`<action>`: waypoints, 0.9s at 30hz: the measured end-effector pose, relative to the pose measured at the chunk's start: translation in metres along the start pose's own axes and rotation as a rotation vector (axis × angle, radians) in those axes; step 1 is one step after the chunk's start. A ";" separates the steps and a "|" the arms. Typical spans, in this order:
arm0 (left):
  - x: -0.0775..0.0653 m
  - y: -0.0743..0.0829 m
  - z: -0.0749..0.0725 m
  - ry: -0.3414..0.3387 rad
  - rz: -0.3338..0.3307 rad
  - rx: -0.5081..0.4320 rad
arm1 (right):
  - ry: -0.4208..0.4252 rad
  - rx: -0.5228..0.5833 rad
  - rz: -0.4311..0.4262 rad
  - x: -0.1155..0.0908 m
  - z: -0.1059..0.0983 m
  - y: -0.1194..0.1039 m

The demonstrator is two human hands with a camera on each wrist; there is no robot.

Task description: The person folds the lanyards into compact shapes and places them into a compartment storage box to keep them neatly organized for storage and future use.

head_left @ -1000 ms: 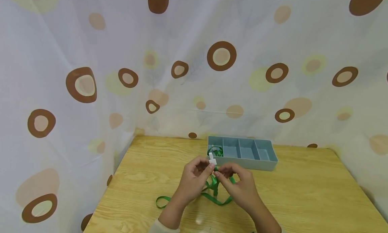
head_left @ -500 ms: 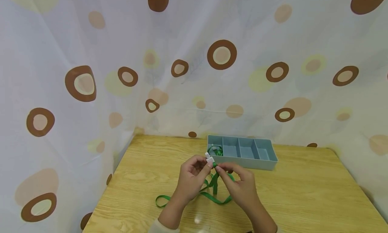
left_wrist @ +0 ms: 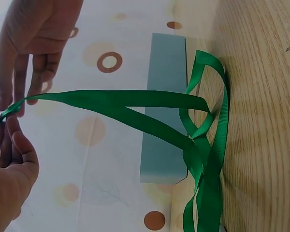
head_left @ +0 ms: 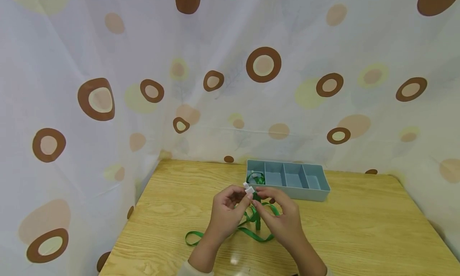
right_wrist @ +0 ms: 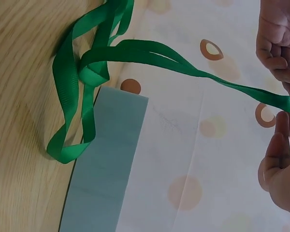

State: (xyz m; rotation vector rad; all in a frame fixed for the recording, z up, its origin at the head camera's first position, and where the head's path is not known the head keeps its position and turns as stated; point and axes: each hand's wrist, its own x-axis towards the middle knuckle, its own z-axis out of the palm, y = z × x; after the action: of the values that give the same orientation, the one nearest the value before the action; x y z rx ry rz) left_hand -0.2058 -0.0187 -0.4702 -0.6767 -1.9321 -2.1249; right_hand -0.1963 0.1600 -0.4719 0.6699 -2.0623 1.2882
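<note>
A green ribbon lanyard (head_left: 258,222) with a white plastic clip (head_left: 249,189) at its end is held up between both hands above the wooden table. My left hand (head_left: 226,212) pinches the lanyard just below the clip. Close beside it, the thumb and fingers of my right hand (head_left: 284,216) pinch the green strap. From there two strap lengths (left_wrist: 125,99) run down together, twisted near the fingertips. The rest of the strap (right_wrist: 67,96) lies in loose loops on the table. In both wrist views the clip is out of sight.
Behind the hands stands a blue-grey tray (head_left: 298,193) divided into several compartments. Its leftmost compartment holds another coiled green lanyard (head_left: 259,179) with a white part. A patterned curtain (head_left: 287,108) hangs behind and to the left of the wooden table (head_left: 366,228).
The clip has tipped left and dropped slightly. The right fingers have shifted on the strap near the clip, and the hanging strap has swung a little. The tray stays put.
</note>
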 end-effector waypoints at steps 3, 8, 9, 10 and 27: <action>0.000 -0.001 0.000 -0.004 0.004 -0.002 | 0.002 0.003 0.028 0.000 0.000 0.000; -0.001 -0.002 0.000 -0.020 0.012 -0.016 | -0.029 -0.022 0.083 0.000 0.001 0.000; -0.001 -0.002 0.000 -0.021 0.014 -0.017 | -0.038 -0.019 0.102 0.000 0.001 0.000; -0.001 -0.002 0.000 -0.022 0.015 -0.018 | -0.046 -0.014 0.124 0.000 0.000 0.000; -0.002 0.000 0.000 -0.011 0.016 0.014 | -0.212 0.284 0.283 0.000 -0.001 0.007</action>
State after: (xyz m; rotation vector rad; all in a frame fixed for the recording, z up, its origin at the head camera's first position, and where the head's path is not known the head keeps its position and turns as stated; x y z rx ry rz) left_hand -0.2040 -0.0192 -0.4706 -0.7009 -1.9390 -2.1002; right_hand -0.2011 0.1639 -0.4762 0.6799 -2.2260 1.7613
